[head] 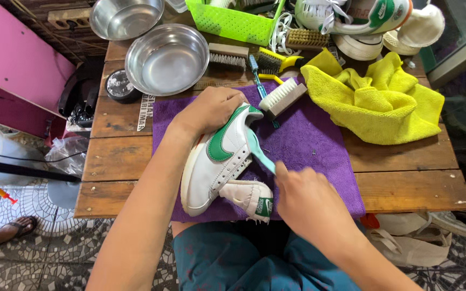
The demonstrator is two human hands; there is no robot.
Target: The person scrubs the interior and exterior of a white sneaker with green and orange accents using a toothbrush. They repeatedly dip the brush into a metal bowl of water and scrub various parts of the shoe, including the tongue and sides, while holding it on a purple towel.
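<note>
A white sneaker with green trim (217,164) lies on a purple cloth (308,143) on the wooden table (405,178). My left hand (211,110) grips the shoe's heel end from above. My right hand (303,196) holds a thin teal-handled brush (259,151) whose tip goes into the shoe's opening. The shoe's tongue is pulled out toward me, showing a green label.
Two steel bowls (166,58) stand at the back left beside a round black tin (120,85). Several brushes (281,97) lie behind the shoe. A yellow cloth (384,102) is on the right, a green basket (233,21) and other sneakers (351,16) behind. A sandalled foot (14,229) is lower left.
</note>
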